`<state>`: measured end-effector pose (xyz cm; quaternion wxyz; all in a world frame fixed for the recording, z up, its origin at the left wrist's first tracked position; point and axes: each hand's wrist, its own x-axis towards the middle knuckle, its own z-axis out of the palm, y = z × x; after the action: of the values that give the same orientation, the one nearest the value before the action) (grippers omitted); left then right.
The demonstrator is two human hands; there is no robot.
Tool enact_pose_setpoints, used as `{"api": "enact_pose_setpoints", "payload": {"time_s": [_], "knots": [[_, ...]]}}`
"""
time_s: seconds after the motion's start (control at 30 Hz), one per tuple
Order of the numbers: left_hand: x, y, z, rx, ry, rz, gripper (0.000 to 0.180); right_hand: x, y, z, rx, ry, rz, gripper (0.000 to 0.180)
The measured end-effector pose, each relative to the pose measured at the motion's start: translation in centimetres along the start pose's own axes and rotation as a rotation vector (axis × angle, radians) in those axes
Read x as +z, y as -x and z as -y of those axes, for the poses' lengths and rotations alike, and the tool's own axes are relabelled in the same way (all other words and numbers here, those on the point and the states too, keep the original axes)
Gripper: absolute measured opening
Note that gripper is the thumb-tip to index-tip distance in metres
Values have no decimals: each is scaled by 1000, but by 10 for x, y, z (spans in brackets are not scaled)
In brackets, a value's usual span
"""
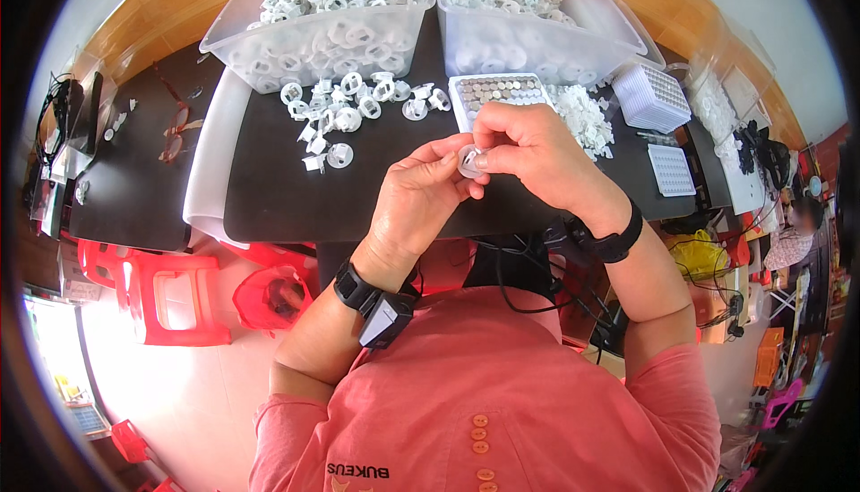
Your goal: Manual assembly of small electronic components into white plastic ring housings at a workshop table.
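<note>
A small round white plastic part with a dark slot is held up above the near side of the table. My left hand grips its rim between thumb and fingers. From the other side, my right hand pinches at the same part with thumb and forefinger; any smaller piece inside that pinch is hidden. Just behind my hands lies a white tray of round metal button cells. A heap of small white plastic pieces is beside my right hand. Several loose round white parts are spread beyond my left hand.
Two translucent bins full of white parts stand at the back of the dark table. Stacked white trays and a single tray lie to the right. Red stools stand at lower left.
</note>
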<state>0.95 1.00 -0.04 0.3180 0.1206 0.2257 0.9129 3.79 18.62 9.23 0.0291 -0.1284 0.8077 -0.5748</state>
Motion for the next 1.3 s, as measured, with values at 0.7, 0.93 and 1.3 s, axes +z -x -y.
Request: {"api": "enact_pose_setpoints", "payload": {"time_s": [0.7, 0.93, 1.3], "knots": [[1, 2, 1, 4, -41, -21, 26, 2, 7, -5, -48, 306, -114, 18], [2, 1, -1, 10, -73, -10, 25, -4, -2, -11, 198, -206, 12, 26], [0, 2, 2, 14, 33, -21, 23, 40, 21, -21, -209, 258, -409, 13]]}}
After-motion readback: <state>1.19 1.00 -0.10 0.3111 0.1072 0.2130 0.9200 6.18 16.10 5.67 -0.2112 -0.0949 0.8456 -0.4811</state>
